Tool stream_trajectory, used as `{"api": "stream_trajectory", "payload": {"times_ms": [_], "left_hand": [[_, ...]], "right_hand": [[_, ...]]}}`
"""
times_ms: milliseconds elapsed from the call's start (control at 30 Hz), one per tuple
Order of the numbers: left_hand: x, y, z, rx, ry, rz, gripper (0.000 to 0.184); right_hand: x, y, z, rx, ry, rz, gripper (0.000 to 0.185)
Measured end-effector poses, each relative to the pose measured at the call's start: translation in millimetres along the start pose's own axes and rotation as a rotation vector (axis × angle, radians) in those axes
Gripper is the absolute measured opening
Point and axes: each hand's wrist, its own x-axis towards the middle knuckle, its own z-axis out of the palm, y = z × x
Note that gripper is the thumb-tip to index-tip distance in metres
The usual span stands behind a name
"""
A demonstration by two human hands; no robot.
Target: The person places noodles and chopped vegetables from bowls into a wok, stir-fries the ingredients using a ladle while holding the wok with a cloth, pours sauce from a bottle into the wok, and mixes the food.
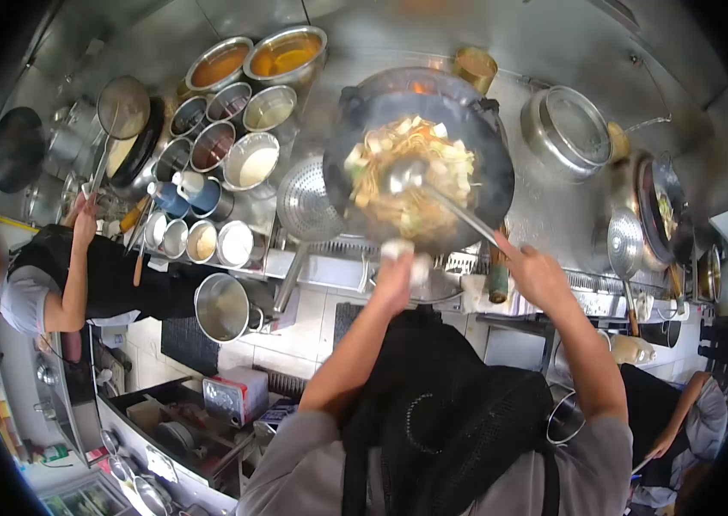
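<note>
Along the stainless-steel counter [544, 215], 2 metal bowls [299, 77] of orange liquid stand left of the large black metal wok [489, 163]. Steaming noodles [416, 211] and pale cubes [440, 130] lie inside, probably soft and slippery, the cubes fragile. My left hand [392, 288] clutches a blurred white cloth [397, 248] at the near rim; my right hand [540, 275] wraps the long handle of a round steel ladle [407, 174]. The laden wok should feel heavy and hot, best gripped through cloth at its rim.

A restaurant kitchen — flaming wok [489, 138], steel counters [544, 215], bowls of sauce [285, 53], aproned co-workers [115, 271].
</note>
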Motion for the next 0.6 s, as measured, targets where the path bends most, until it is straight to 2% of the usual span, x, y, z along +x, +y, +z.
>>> {"api": "stream_trajectory", "payload": {"times_ms": [33, 67, 100, 167, 233, 300, 433, 533, 600], "left_hand": [[-29, -1, -5, 0.004, 0.05, -0.007, 0.029], [-57, 21, 2, 0.092, -0.029, -0.041, 0.035], [-66, 32, 15, 0.042, -0.054, 0.044, 0.031], [-39, 23, 12, -0.001, 0.055, -0.047, 0.025], [-15, 11, 3, 0.056, 0.01, -0.022, 0.018], [2, 22, 16, 0.022, -0.006, 0.023, 0.015], [-9, 6, 13, 0.033, 0.053, 0.025, 0.015], [20, 15, 23, -0.05, -0.01, 0.032, 0.018], [43, 21, 35, -0.066, 0.021, 0.029, 0.018]], "right_hand": [[-12, -1, -12, 0.008, -0.067, 0.016, 0.054], [-14, 11, -14, 0.006, -0.057, 0.023, 0.054], [-19, 32, -14, 0.001, -0.069, 0.045, 0.055], [-23, 33, -8, 0.01, -0.126, 0.061, 0.056], [11, 15, 2, 0.122, 0.071, 0.065, 0.054], [22, 23, 14, 0.143, 0.131, 0.048, 0.05], [2, 25, 18, 0.39, 0.116, 0.065, 0.051], [-2, 15, 20, 0.558, 0.239, 0.03, 0.051], [1, 6, 5, 0.719, 0.206, 0.147, 0.05]]}}
